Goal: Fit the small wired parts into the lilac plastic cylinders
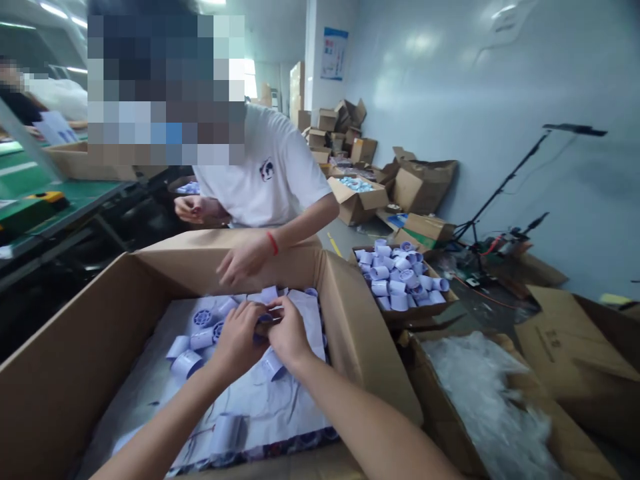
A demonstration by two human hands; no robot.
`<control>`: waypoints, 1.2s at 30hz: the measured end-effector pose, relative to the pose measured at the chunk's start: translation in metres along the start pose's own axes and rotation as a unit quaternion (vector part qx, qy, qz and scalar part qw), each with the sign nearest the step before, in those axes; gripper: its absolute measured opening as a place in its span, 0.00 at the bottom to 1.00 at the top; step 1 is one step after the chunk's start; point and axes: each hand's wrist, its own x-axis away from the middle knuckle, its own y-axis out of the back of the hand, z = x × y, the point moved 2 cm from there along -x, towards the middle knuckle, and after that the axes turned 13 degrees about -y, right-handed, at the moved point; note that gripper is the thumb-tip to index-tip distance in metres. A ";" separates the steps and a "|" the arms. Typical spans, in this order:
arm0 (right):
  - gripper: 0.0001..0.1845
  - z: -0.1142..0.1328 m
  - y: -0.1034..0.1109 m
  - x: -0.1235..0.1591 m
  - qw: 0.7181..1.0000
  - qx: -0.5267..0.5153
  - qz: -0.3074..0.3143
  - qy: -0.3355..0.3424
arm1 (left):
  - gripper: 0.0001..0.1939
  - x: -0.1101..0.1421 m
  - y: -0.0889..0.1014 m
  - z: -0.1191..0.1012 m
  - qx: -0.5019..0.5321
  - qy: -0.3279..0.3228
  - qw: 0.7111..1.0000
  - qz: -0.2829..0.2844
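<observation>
My left hand (243, 337) and my right hand (289, 333) meet over the middle of a large open cardboard box (355, 327). Their curled fingers close around a lavender plastic piece (261, 337), mostly hidden by the fingers. Beside my left hand, several lavender plastic cylinders lie loose, among them a tipped cylinder (187, 365) and one with a spoked end (203, 318). Below my right hand is another cylinder (273, 365). A further cylinder (227, 433) rests on the white sheet (270, 413) nearer to me.
Across the box stands a co-worker in a white shirt (255, 167), one hand (247, 260) reaching over the far wall. To the right are a carton heaped with lavender cylinders (397, 277), a carton of clear plastic bags (480, 387) and a tripod stand (477, 227).
</observation>
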 end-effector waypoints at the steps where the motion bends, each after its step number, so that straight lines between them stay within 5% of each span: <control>1: 0.17 0.002 0.000 0.001 1.000 0.006 -0.001 0.008 | 0.14 0.000 0.000 0.001 -0.002 -0.006 1.000 -0.001; 12: 0.19 0.007 -0.002 -0.006 0.995 -0.021 0.086 -0.049 | 0.14 -0.004 0.003 0.007 0.003 0.001 1.000 -0.011; 21: 0.12 0.005 -0.001 0.010 0.989 0.119 0.010 0.087 | 0.12 -0.003 0.012 -0.004 -0.016 0.036 0.999 0.006; 31: 0.09 -0.002 -0.005 0.002 0.997 0.042 0.022 0.063 | 0.11 -0.002 0.010 -0.004 -0.021 0.031 0.999 0.032; 36: 0.18 0.004 -0.003 -0.006 0.996 0.032 0.089 -0.007 | 0.11 -0.002 0.010 0.003 0.025 0.041 0.999 -0.008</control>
